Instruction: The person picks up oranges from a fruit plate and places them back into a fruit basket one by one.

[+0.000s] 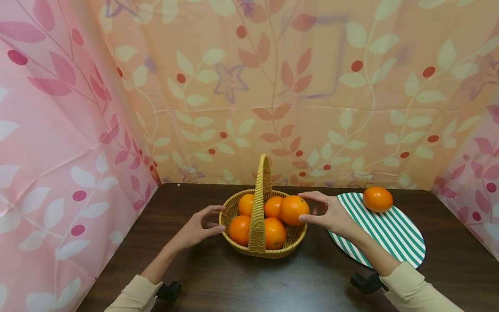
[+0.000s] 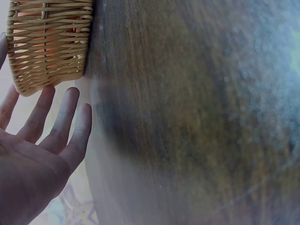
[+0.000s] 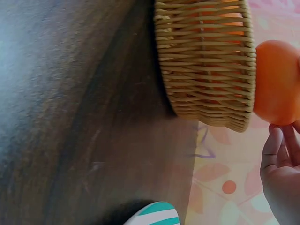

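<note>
A woven wicker basket point(image 1: 257, 234) with a tall handle stands in the middle of the table, with several oranges point(image 1: 274, 234) inside. My right hand point(image 1: 331, 214) pinches one orange point(image 1: 294, 210) between thumb and fingers over the basket's right rim. In the right wrist view this orange point(image 3: 277, 82) overlaps the rim, with my fingertips on its side. My left hand point(image 1: 202, 227) is at the basket's left side, fingertips and thumb right at the rim. The left wrist view shows its fingers point(image 2: 61, 122) spread and fairly straight beside the woven wall point(image 2: 49, 47).
To the right lies an oval mat point(image 1: 393, 234) with green and white stripes, and another orange point(image 1: 377, 199) rests at its far edge. The dark wooden table point(image 1: 296, 286) ends at a patterned cloth backdrop point(image 1: 241, 108). My right forearm passes over the mat.
</note>
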Tool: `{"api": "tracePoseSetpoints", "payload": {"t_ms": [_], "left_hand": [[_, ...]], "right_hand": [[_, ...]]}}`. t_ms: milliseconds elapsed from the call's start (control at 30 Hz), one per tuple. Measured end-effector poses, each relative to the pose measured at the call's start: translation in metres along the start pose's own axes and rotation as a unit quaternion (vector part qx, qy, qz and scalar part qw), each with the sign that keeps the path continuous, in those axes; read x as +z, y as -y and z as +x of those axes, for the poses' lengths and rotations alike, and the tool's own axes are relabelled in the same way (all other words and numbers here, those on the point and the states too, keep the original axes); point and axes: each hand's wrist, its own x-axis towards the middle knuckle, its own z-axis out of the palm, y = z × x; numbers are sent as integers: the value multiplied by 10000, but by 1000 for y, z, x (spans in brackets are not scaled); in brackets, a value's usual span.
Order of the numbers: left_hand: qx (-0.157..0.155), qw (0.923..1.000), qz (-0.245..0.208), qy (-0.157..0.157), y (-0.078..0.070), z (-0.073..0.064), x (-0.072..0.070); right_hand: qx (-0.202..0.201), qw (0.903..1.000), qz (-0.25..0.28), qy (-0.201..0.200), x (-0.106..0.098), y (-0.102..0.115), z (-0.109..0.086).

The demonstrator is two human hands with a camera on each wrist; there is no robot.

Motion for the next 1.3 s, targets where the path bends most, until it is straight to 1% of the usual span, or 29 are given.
{"api": "tracePoseSetpoints", "payload": {"t_ms": [167, 367, 600, 767, 900, 1033, 1133, 1300], "left_hand": [[-16, 10000, -46, 0, 1, 0, 0], [12, 10000, -51, -11, 1, 0, 0], [9, 10000, 7, -12, 0, 1, -1], [-43, 10000, -15, 8, -1, 0, 0], [-50, 10000, -5, 3, -2, -1, 0], [-44, 10000, -2, -15, -3, -1, 0], [-73, 10000, -23, -4, -3, -1, 0], [-108, 9999, -22, 8, -3, -1, 1]], "right_hand": [[-246, 9996, -102, 12, 3, -4, -2], [-453, 9986, -202, 160, 5, -6, -6], [-491, 9984, -76, 271, 4, -8, -5], [-417, 9986, 98, 313, -3, -9, -7], [-541, 9983, 153, 124, -14, -9, -10], [-521, 9984, 60, -225, -27, -13, -17], [-346, 9982, -140, -468, -39, -17, -25], [47, 9960, -547, -709, -59, -25, -41]]}}
